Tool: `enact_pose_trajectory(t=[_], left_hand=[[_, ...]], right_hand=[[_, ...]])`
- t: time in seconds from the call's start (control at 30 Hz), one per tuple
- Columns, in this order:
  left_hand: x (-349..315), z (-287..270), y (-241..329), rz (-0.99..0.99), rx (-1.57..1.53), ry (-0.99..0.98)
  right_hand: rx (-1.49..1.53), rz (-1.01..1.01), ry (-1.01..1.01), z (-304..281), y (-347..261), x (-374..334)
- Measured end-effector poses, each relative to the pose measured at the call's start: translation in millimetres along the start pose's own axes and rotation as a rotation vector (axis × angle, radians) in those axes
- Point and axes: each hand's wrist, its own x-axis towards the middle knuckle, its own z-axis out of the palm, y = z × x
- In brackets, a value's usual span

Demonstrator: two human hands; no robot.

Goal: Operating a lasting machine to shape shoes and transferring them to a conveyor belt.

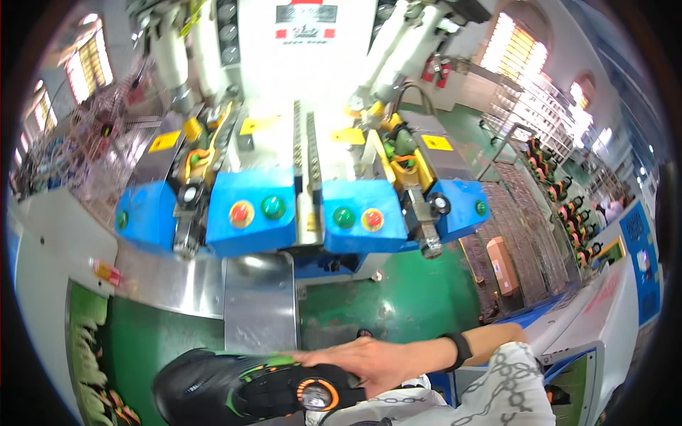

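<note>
A black shoe [234,392] with green and orange trim lies across the lower left of the head view, its rounded toe toward the left. My right hand [366,361] comes in from the right, wearing a black wristband [459,351]. Its fingers close over the ankle end of the shoe, beside an orange-ringed round part [317,395]. The shoe's lower side is cut off by the picture's edge. My left hand does not show.
Ahead stands a white machine [305,78] with two stations and blue control boxes [250,234] bearing red and green buttons. Below is a metal plate [259,302]. Several shoes stand on a rack [568,206] at right; a brown box [502,266] lies on a slatted surface.
</note>
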Motion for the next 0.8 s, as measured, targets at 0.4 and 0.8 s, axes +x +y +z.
enact_pose_trajectory(t=[0.4, 0.8], left_hand=[[56, 229, 33, 0.083, -0.493, -0.4], [244, 577, 230, -0.028, 0.076, -0.709]], right_hand=[[0.457, 0.226, 0.245, -102, 83, -95], [0.882, 0.428, 1.428, -318, 90, -280]])
